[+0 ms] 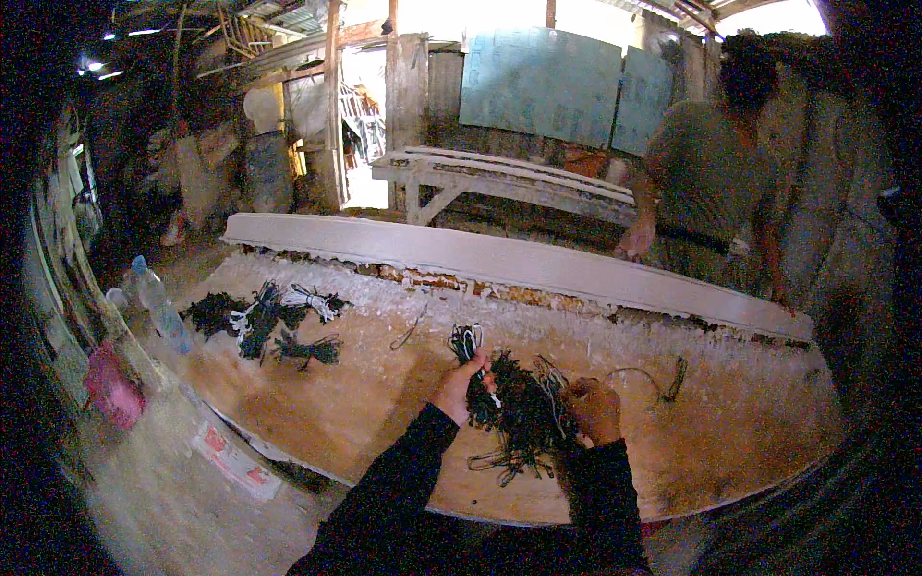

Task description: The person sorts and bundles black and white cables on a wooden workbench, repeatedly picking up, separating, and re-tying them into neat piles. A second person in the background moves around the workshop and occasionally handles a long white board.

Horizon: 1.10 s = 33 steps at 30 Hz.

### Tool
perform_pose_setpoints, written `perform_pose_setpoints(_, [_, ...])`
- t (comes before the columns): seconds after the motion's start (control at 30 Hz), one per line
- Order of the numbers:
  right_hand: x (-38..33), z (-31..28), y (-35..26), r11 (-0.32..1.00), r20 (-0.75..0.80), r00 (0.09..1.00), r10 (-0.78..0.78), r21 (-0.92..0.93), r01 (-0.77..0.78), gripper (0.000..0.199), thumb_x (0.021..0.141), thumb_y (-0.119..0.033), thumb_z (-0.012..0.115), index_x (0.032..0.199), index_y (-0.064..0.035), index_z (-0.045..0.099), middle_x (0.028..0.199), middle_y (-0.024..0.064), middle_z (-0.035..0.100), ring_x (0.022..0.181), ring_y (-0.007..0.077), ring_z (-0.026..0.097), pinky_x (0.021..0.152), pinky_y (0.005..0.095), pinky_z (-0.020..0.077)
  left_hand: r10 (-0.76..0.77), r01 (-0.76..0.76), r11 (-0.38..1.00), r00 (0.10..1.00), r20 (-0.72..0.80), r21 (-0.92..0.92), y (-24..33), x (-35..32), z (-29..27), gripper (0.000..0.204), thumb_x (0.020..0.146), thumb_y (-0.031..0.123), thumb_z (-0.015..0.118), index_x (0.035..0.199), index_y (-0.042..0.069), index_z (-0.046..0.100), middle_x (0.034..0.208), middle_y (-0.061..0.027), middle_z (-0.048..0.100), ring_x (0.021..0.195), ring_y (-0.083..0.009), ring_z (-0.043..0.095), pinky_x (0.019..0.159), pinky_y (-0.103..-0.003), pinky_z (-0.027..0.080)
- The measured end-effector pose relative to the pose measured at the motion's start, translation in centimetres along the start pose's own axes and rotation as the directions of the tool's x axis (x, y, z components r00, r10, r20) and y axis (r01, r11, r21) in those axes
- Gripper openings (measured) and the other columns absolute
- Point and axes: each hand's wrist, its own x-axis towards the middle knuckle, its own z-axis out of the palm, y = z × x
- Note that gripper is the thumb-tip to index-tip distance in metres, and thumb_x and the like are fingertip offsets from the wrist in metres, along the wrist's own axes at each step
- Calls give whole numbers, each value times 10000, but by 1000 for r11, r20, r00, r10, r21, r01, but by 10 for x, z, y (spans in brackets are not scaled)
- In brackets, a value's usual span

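My left hand (455,392) is closed around a bundle of black and white cords (467,338), whose looped ends stick up above the fingers. Just right of it lies a tangled pile of dark cords (519,408), with some paler strands on its right side. My right hand (594,409) is at that right side, fingers curled in; whatever they hold is too small to make out. Farther left on the wooden tabletop (355,403) lie several tied bundles of black cords (257,331), and one bundle with white cords (315,301) among them.
A loose cord (663,381) lies to the right. A long pale board (499,261) edges the far side of the table. A plastic bottle (159,302) stands at the left, near a pink bag (115,384). Beyond the board stands another person (715,173), right of a bench (509,182).
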Motion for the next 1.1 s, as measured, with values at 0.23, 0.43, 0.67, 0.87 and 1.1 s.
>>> perform_pose_setpoints(0.23, [7, 2, 0, 854, -30, 996, 87, 517, -59, 128, 748, -158, 666, 740, -39, 619, 693, 44, 619, 641, 126, 569, 596, 264, 450, -68, 66, 997, 996, 52, 49, -7, -3, 5, 161, 851, 228, 569, 861, 90, 487, 720, -5, 494, 573, -117, 472, 545, -279, 430])
perform_pose_setpoints(0.43, [2, 5, -7, 476, 85, 994, 66, 873, -106, 148, 785, -191, 653, 769, -52, 605, 725, 4, 593, 644, 105, 529, 603, 245, 428, -89, 70, 969, 994, 70, 239, -9, -8, 12, 183, 843, 243, 583, 849, 73, 516, 728, -14, 522, 588, -117, 493, 554, -274, 437])
perform_pose_setpoints(0.67, [-8, 2, -34, 513, 151, 988, -5, 849, -128, 159, 785, -204, 658, 791, -59, 595, 752, -1, 578, 688, 92, 517, 639, 236, 420, -36, -64, 820, 986, 163, 569, -13, -16, 21, 207, 828, 267, 605, 872, 71, 553, 697, 14, 547, 599, -90, 510, 568, -247, 425])
perform_pose_setpoints(0.87, [-18, 6, -47, 481, 204, 969, -141, 870, -113, 113, 783, -144, 655, 804, -47, 601, 791, 1, 589, 732, 103, 530, 682, 251, 421, 15, -197, 749, 959, 281, 633, -20, -12, 16, 188, 810, 245, 629, 850, 82, 545, 704, 16, 561, 585, -85, 504, 564, -238, 415])
perform_pose_setpoints(1.1, [-15, 6, -46, 580, 140, 965, -223, 814, 15, 147, 739, -135, 692, 764, -56, 572, 779, 8, 566, 733, 116, 517, 690, 275, 408, 37, -182, 755, 971, 237, 630, -25, -9, 14, 207, 777, 252, 667, 831, 87, 556, 690, 20, 565, 584, -89, 506, 556, -231, 405])
